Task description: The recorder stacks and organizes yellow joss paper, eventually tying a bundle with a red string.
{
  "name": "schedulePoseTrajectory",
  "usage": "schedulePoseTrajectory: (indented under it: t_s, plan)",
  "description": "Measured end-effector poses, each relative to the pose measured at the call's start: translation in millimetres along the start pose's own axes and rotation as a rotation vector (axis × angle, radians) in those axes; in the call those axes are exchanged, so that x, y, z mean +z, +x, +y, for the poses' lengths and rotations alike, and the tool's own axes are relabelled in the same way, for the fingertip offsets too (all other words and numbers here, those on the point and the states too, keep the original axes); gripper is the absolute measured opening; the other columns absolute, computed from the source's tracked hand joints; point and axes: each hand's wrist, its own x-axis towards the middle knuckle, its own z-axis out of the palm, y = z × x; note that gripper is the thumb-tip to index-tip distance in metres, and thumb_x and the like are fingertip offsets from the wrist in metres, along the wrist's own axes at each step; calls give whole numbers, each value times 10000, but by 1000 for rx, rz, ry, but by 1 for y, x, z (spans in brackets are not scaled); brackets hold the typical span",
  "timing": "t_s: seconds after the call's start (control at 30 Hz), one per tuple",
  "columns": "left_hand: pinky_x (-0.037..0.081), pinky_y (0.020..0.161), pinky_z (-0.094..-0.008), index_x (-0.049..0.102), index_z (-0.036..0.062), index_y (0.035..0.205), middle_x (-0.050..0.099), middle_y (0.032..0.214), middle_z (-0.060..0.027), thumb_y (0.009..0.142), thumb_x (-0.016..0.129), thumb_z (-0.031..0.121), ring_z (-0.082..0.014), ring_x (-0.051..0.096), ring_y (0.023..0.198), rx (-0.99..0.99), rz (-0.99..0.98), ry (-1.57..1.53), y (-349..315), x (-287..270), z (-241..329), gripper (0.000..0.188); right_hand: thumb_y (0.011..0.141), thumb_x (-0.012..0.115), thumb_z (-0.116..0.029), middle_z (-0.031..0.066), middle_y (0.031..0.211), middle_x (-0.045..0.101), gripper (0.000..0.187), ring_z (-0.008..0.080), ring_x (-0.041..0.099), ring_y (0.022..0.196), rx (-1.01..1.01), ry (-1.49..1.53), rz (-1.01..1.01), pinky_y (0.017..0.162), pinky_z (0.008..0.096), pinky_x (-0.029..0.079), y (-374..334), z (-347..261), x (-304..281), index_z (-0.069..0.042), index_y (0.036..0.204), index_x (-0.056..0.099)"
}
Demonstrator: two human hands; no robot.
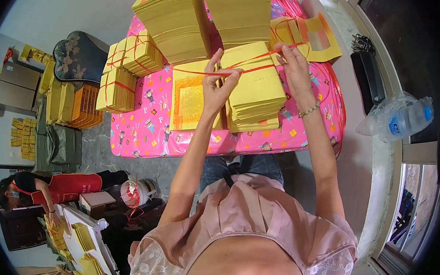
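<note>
A thick stack of yellow paper (pixel 255 97) lies on the pink patterned tablecloth (pixel 152 131), right in front of me. Over its top runs a red plastic ribbon (pixel 262 67). My left hand (pixel 217 91), at the stack's left edge, is closed on the ribbon between thumb and fingers, with a length trailing off to the left. Above the stack's right side, my right hand (pixel 297 74) pinches another stretch of the same ribbon and holds it raised. Left of the stack, a yellow sheet with an orange print (pixel 194 105) lies flat.
Tall yellow paper stacks (pixel 173 29) rise at the back. Ribbon-tied bundles (pixel 143 54) sit at the table's left, loose red ribbons (pixel 289 0) at its far right. A bagged plastic bottle (pixel 407 121) is on the right ledge. A co-worker (pixel 55 190) handles yellow paper at lower left.
</note>
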Motion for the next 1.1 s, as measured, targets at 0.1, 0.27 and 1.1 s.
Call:
schedulePoseTrajectory:
  t_s: [0.1,0.27,1.1]
  plan:
    - [259,1135,-485,782,133,895,557,1368,-127,828,719,145,-295,398,1370,211,4,209,5,-4,14,93,1013,541,-247,31,1019,667,258,102,601,984,1,48,129,903,272,469,-9,4,-4,-32,1127,628]
    - [230,1147,-492,737,85,885,713,1116,-77,857,695,163,-274,551,1242,257,-125,312,20,-11,27,93,1017,533,-254,50,969,685,273,104,630,889,-40,-42,224,832,264,497,-25,-3,-2,-18,1099,643]
    - [360,1087,-396,507,35,955,696,1098,-172,1022,465,125,-262,482,1306,-110,-280,-144,17,-23,10,120,1019,526,-239,67,936,662,259,122,651,831,86,-8,406,741,250,544,-20,27,-45,-6,1075,624]
